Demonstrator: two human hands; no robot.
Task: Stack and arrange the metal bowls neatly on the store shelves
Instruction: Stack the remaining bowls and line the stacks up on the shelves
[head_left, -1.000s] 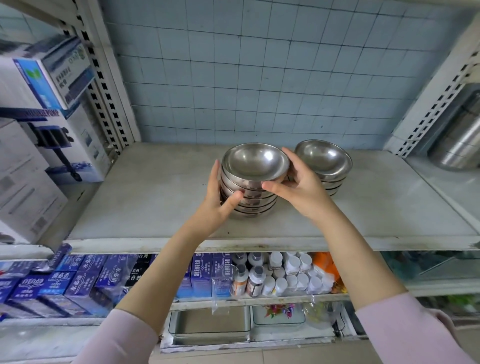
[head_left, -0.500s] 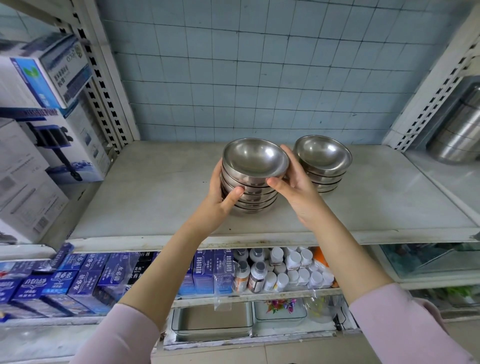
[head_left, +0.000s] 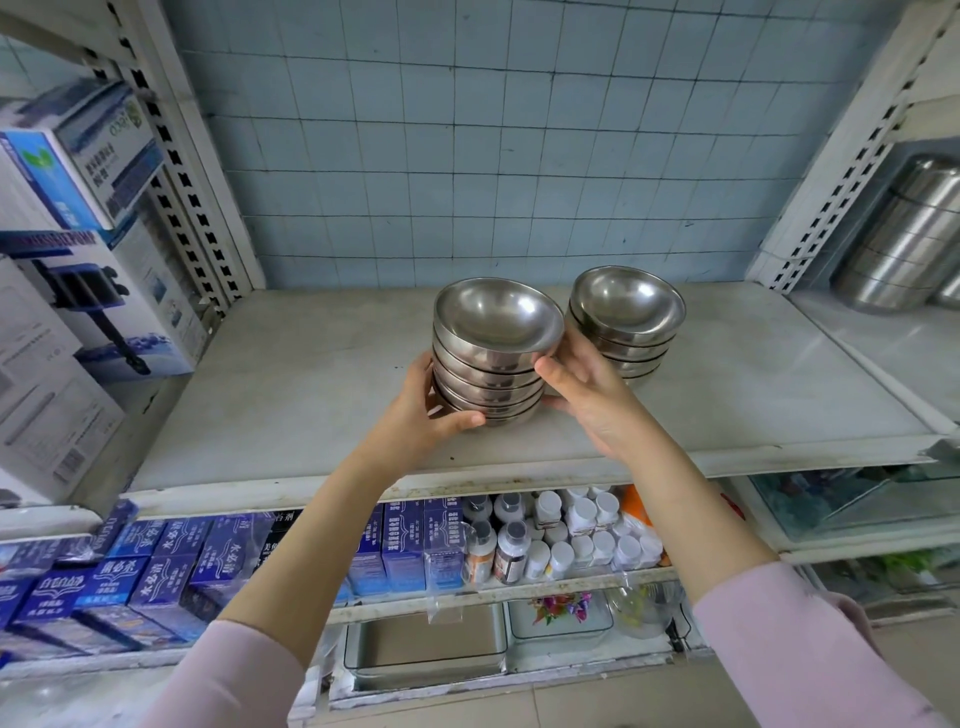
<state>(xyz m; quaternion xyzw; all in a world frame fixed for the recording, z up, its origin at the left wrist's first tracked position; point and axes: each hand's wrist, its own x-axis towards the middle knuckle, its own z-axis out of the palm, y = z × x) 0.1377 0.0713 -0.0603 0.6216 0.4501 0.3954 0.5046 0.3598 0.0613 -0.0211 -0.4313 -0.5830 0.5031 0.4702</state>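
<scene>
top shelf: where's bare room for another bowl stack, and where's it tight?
Bare: the shelf left of the held stack out to the slotted upright, and right of the second stack toward the right edge. Tight: the gap between the stacks, filled by the right hand; the left hand grips the held stack's near-left side.

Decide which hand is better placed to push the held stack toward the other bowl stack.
Left hand: it cups the near stack on the side away from the far stack. The right hand sits between the stacks.
</scene>
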